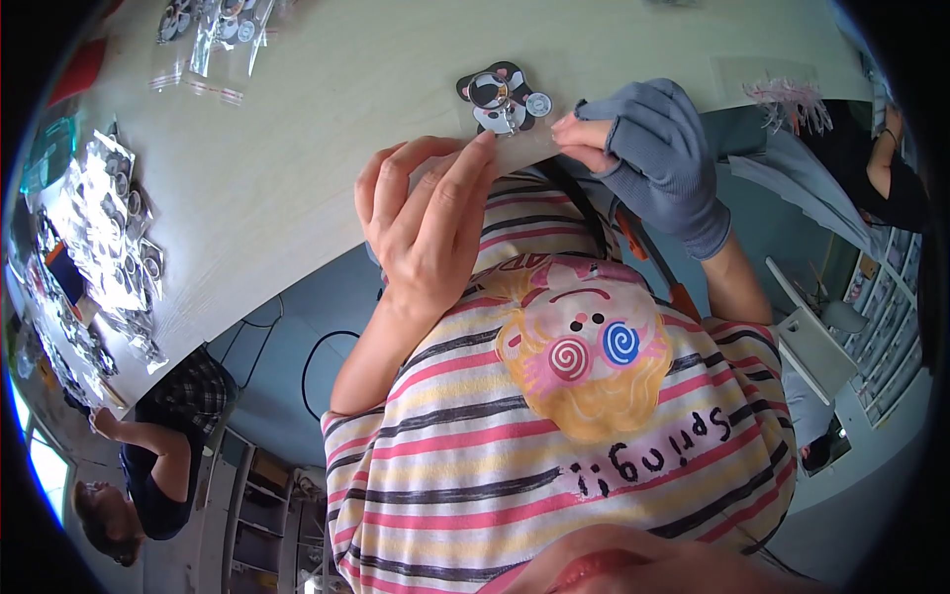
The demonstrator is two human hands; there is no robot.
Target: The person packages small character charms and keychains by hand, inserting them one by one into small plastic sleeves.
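Note:
A black-and-white panda keychain (pixel 507 96) with a metal ring and a small round tag lies on the table near its front edge. Clear plastic, apparently a bag (pixel 529 147), surrounds it and reaches toward both hands. Bare, my left hand (pixel 426 208) has its index finger and thumb closed at the plastic's near left edge, just below the panda; its other fingers are bent and apart. A grey fingerless glove covers my right hand (pixel 648 153). Its thumb and index finger pinch at the right end of the plastic; what lies between the tips is barely visible.
Several bagged keychains (pixel 233 30) lie at the far left, and a large pile of them (pixel 109 238) covers the left side. A pink-white fringed item (pixel 792 99) sits at the right table edge. One person (pixel 158 465) is at the left, another (pixel 881 158) at the right.

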